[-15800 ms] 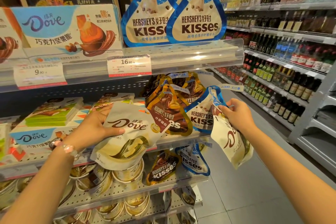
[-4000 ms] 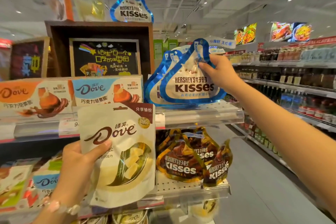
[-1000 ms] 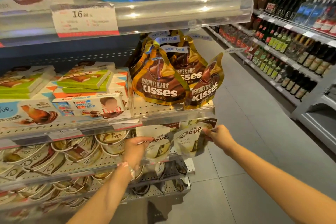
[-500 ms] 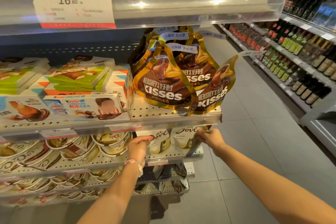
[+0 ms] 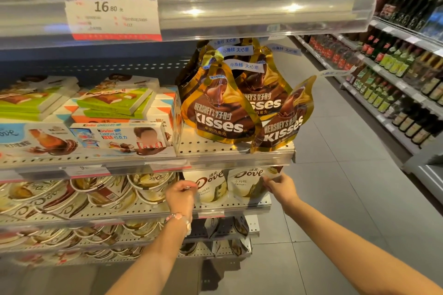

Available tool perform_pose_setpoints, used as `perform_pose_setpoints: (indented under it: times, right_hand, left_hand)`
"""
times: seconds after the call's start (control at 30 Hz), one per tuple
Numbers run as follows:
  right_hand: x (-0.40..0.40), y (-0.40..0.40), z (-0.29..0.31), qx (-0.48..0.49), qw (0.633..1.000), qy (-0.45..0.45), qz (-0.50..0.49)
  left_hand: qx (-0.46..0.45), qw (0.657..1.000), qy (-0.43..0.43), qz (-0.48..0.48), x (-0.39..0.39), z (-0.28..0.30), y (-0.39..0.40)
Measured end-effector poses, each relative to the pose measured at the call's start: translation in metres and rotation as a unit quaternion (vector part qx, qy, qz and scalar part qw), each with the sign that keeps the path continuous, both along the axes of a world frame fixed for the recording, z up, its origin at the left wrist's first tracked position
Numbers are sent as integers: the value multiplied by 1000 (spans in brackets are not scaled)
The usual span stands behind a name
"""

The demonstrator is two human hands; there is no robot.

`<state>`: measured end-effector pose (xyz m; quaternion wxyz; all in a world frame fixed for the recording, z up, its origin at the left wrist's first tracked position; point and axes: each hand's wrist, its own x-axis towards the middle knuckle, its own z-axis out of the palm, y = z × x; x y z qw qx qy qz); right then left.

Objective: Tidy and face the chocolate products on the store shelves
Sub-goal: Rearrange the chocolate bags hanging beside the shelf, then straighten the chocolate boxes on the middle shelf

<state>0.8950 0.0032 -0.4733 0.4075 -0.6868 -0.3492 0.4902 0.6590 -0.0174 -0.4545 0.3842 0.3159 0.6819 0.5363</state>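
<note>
We reached into the third shelf [image 5: 235,203] down of a store's chocolate display, each hand on a white Dove pouch. Our left hand [image 5: 180,195] had its fingers curled against the left edge of the left Dove pouch [image 5: 211,187], apparently pinching it. Our right hand [image 5: 279,187] held the right edge of the right Dove pouch [image 5: 247,184], fingers and thumb closed on it. Both pouches stood upright side by side between our two sets of fingers, logos facing the aisle, at the right end of the shelf.

Directly above our fingers, on the next shelf up, three or more gold Hershey's Kisses bags [image 5: 215,112] stood; the rightmost Kisses bag [image 5: 282,124] leaned outward past the shelf lip, turned at an angle. To the left of them lay the Kinder boxes [image 5: 119,136] and a Dove carton [image 5: 36,139], fronts to the edge. Left of our left fingers, round Dove tubs [image 5: 100,194] lay tipped and overlapping, in no clear row.

We judged the job partly done: the two pouches looked placed and faced, needing only release. The slanting Kisses bag and the jumbled tubs appeared still to need straightening. The lower shelves were too blurred to assess.
</note>
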Motion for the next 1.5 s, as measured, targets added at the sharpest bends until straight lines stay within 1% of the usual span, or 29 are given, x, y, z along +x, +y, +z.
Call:
perform_pose_setpoints:
  times: [0.2,0.33,0.47,0.57,0.63,0.7,0.77,0.83,0.93,1.03,1.1,1.17,1.23,1.27,1.3,1.37,1.43,1.5]
  right_hand:
    - [1,-11,4,19,1000,-12,-13]
    - [1,-20,4,23,999,-23,-13]
    - [1,-28,8,31,999,-26,-24]
    - [-1,-38,13,9,999,-31,-44]
    - [-5,-47,20,-8,999,-35,-5]
    - [-15,-56,35,-5,995,-44,86]
    - [-30,-62,58,34,982,-57,179]
    - [-50,-66,87,91,961,-62,254]
    - [-84,-68,126,173,928,-55,325]
    - [-118,-63,160,246,907,-50,339]
    - [-139,-58,180,291,890,-64,344]
    - [-160,-51,198,323,879,-95,338]
    - [-181,-41,214,349,881,-117,297]
    - [-191,-34,222,362,883,-134,267]
    - [-201,-27,229,377,882,-162,234]
    - [-217,-11,240,396,867,-240,184]
    - [-229,5,248,392,849,-321,152]
    - [-239,20,252,337,838,-407,139]
  left_hand:
    - [5,1000,9,10,-2,5,-12]
    - [-20,1000,10,17,-5,14,-20]
    - [-29,999,-15,18,-9,18,-25]
    - [-32,999,-21,6,-11,24,-35]
    - [-35,999,5,-36,-17,31,-43]
    - [-28,993,47,-104,-28,42,-52]
    - [-11,983,84,-162,-40,62,-59]
    - [20,976,106,-187,-53,89,-64]
    - [80,970,146,-176,-76,135,-68]
    - [138,957,209,-146,-109,173,-69]
    - [142,952,248,-114,-137,191,-64]
    - [149,946,282,-64,-165,205,-55]
    - [160,933,323,-22,-190,217,-43]
    - [158,921,357,-5,-201,224,-37]
    - [161,901,402,9,-212,231,-30]
    - [170,851,496,16,-236,243,-11]
    - [114,815,568,5,-258,253,11]
    - [15,790,613,-31,-270,263,27]
